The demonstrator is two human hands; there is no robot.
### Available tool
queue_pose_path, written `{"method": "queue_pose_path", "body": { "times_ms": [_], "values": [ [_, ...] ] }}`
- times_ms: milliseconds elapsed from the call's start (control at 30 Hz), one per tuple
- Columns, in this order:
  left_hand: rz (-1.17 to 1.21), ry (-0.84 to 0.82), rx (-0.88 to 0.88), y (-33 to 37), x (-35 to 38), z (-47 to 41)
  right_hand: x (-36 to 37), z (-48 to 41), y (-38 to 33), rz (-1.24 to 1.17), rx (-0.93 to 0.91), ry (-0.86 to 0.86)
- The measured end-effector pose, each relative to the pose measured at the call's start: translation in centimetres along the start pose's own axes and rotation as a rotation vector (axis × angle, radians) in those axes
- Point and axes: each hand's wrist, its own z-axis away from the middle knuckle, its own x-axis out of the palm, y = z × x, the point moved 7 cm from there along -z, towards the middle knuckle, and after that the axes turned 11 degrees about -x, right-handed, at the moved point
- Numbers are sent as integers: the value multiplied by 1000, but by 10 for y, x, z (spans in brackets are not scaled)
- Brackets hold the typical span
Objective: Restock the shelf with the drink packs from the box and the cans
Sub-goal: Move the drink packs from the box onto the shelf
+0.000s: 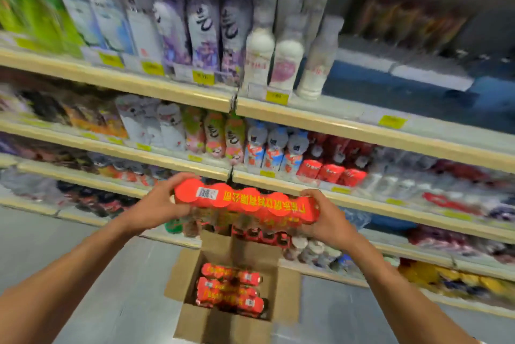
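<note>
I hold a red shrink-wrapped drink pack [245, 203] level in front of the shelves, its round red tops and barcode facing me. My left hand [158, 204] grips its left end and my right hand [326, 218] grips its right end. Below it on the floor stands an open cardboard box [287, 296] with more red drink packs [231, 290] lying inside. The shelf [278, 184] right behind the held pack carries rows of bottles.
Several cream shelf boards [125, 87] run across the view, packed with cartons, white bottles [287, 62] and red-labelled bottles [331, 165]. Yellow price tags line the edges. Grey floor [83, 254] lies left of the box. The view is motion-blurred.
</note>
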Motion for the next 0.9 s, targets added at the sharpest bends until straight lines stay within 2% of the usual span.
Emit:
{"method": "queue_pose_path", "body": {
  "times_ms": [200,300,433,667,900],
  "values": [
    [339,176,182,82,-61,51,-78,28,-73,-403,-78,346],
    [415,254,238,104,-80,65,-100,27,-97,-537,-131,504],
    [381,200,320,129,-86,69,-125,34,-122,-595,-176,603],
    [392,257,383,173,-74,73,-153,52,-133,-612,-196,777],
    [370,241,443,216,-43,57,-176,74,-124,-588,-252,825]
  ]
}}
